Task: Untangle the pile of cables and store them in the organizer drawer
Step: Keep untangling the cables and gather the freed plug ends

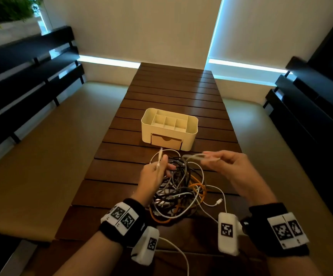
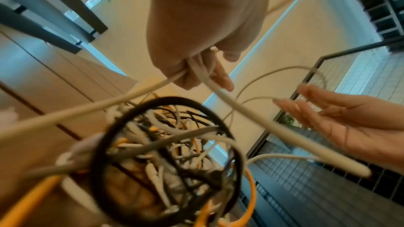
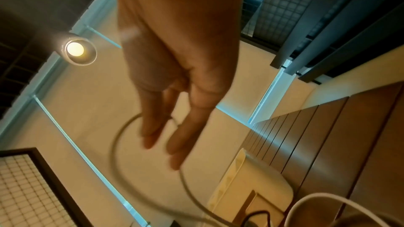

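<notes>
A white cable (image 1: 162, 156) is lifted from the cable pile (image 1: 178, 191) on the slatted wooden table (image 1: 173, 90), in front of the cream organizer (image 1: 169, 127).

The cable is gripped in the curled fingers of the left hand (image 1: 155, 172), its end pointed up and away; a loop is carried across to the right hand (image 1: 227, 166), whose fingers are held nearly straight and relaxed. The drawer (image 1: 166, 142) is seen closed, faced toward the person. Black-and-white square markers are worn on both wrists; no readable writing is shown.
</notes>
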Demonstrator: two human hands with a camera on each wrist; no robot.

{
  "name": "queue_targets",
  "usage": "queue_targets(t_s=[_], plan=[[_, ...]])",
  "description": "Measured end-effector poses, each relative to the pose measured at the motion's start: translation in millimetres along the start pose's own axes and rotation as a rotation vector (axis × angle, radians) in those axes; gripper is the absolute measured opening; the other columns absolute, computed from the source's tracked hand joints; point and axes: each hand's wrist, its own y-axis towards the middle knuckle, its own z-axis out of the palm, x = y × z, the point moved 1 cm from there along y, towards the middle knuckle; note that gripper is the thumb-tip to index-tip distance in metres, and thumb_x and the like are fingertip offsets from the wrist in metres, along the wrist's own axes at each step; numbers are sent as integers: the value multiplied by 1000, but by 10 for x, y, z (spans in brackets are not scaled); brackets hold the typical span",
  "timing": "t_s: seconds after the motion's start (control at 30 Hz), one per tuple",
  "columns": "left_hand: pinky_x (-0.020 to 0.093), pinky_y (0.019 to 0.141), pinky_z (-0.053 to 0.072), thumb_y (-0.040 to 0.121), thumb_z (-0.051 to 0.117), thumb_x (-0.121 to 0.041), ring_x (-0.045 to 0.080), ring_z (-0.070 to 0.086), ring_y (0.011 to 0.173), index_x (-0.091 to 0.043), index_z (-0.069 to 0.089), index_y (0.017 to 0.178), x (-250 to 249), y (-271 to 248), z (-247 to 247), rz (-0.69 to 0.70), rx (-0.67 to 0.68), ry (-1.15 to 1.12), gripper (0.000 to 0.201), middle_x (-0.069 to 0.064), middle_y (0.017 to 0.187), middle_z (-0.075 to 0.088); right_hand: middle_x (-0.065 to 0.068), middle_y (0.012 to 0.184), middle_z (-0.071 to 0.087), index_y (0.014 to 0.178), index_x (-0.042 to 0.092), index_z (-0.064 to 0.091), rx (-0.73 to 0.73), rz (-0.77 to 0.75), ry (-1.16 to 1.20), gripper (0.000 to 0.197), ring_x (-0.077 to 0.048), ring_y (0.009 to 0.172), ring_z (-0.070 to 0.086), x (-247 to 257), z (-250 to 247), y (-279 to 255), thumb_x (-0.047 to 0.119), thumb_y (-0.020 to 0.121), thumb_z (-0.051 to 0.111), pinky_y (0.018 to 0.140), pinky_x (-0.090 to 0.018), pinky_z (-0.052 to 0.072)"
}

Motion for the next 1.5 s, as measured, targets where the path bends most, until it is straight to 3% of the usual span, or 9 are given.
queue_targets(t_s=[0.17,0.47,0.7,0.87,0.97,1.07,1.2,1.33,1.5], plan=[[20,44,20,93,39,-58,7,29,44,-17,66,73,-79,24,-4,-322,521,-145,53,-8,55,52,-7,117,66,80,5,72,479,-166,-37,17,-19,112,61,0,224,-281,-9,77,62,91,-25,49],[13,50,44,95,53,-17,3,60,52,0,67,90,-73,-53,-58,-149,381,-124,23,1,67,67,9,113,66,81,18,73,471,81,-514,32,-2,111,57,-347,18,-261,-8,80,55,97,-33,49],[26,56,52,86,46,-52,16,63,67,2,70,92,-210,-190,103,-83,279,-96,59,15,72,66,-2,85,67,89,15,62,259,4,-525,11,-17,73,65,-265,752,-208,26,87,62,71,-35,54],[14,37,32,97,26,-54,0,42,37,-9,69,82,-237,-147,-98,-210,-8,-92,64,-4,57,54,5,74,61,87,18,66,-96,-63,-281,19,-6,64,53,-254,564,-186,17,95,49,57,-18,43],[29,56,52,96,31,-55,16,64,64,-15,71,88,-164,-136,-240,-105,-189,-80,57,0,65,65,10,54,47,94,20,64,-132,-114,-61,23,-2,49,41,-185,454,-226,10,97,43,49,-15,37],[42,64,48,97,34,-50,35,58,73,-22,69,108,-199,-194,-282,133,-365,103,46,21,78,59,8,54,45,103,24,58,-105,-233,-87,25,-3,48,39,-104,483,-257,6,96,42,47,-15,36],[18,47,37,89,31,-62,1,45,51,-24,68,104,-348,-307,-171,221,-99,-144,55,-3,76,57,-6,63,51,106,33,54,-56,-304,-248,24,-19,51,42,-103,627,-252,12,96,46,49,-31,38],[17,69,50,93,38,-55,5,63,84,-16,69,106,-495,-366,-12,376,99,-93,52,3,101,64,7,59,51,116,34,53,-6,-394,-508,29,-9,51,47,-140,892,-225,15,94,49,53,-31,41],[24,63,49,97,33,-47,11,59,70,-5,62,82,-589,-381,-36,364,-16,-131,53,4,76,60,-2,74,67,108,34,52,62,-495,-640,20,-16,58,57,-40,963,-242,27,89,55,60,-40,51]])
